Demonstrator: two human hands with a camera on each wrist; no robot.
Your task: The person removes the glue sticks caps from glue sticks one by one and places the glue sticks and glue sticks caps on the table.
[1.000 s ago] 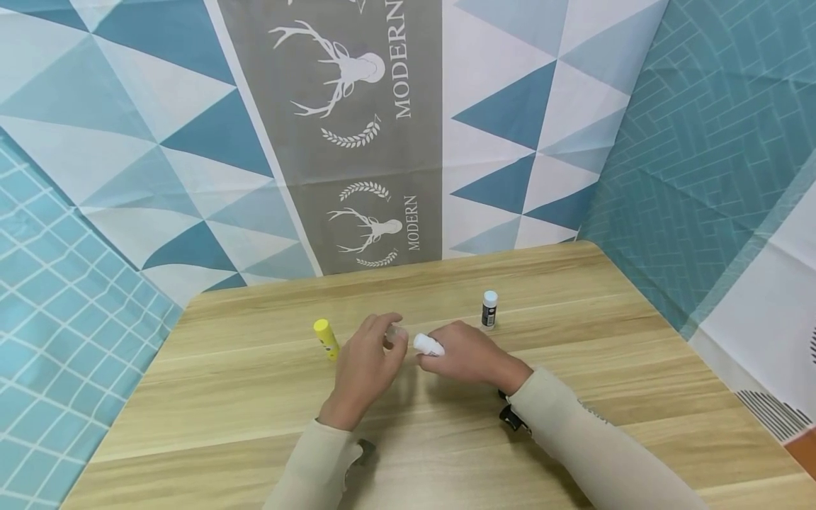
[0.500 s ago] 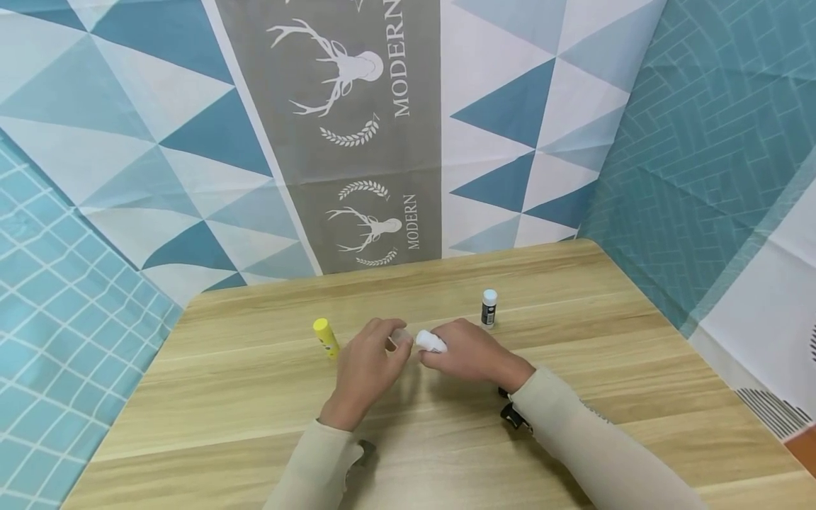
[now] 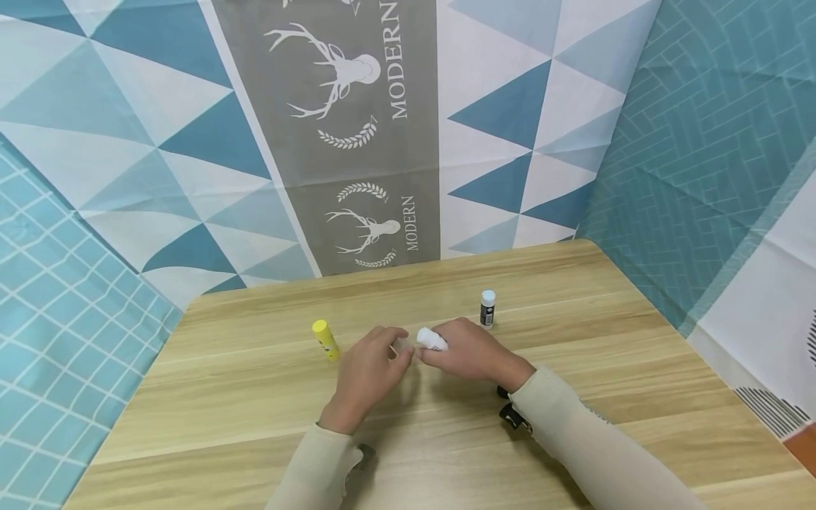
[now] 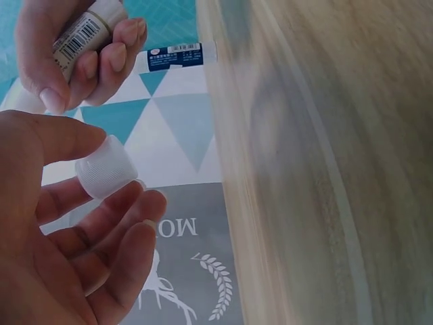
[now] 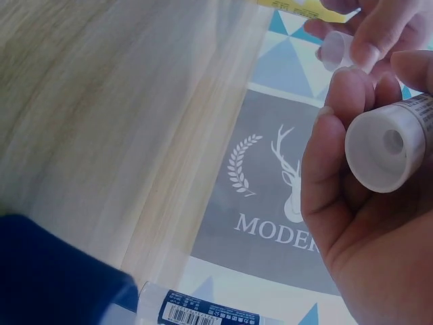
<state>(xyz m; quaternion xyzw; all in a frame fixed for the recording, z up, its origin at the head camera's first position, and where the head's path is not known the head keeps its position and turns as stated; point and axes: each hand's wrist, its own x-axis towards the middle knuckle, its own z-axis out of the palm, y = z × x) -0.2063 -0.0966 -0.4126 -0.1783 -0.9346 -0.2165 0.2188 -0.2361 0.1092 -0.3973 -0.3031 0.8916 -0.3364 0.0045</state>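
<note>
My left hand (image 3: 366, 368) pinches a white ribbed cap (image 4: 107, 169) between thumb and fingers, the other fingers loosely bent beneath it. Just to its right, my right hand (image 3: 468, 350) grips a white glue stick (image 4: 80, 39) with a barcode label. A hollow round end of that glue stick (image 5: 385, 150), with a small hub inside, faces the right wrist camera. Cap and glue stick are apart, close together over the middle of the table. Fingers cover part of the glue stick's barrel.
A dark-labelled glue stick (image 3: 487, 309) with a white cap stands upright behind my right hand. Left of my left hand stands a yellow glue stick (image 3: 326, 341). The wooden table (image 3: 210, 411) meets a patterned cloth backdrop (image 3: 382, 163) at its far edge.
My left hand has shifted slightly right and down with the cap, nearer the right hand. The right hand keeps its grip on the white glue stick, almost unmoved.
</note>
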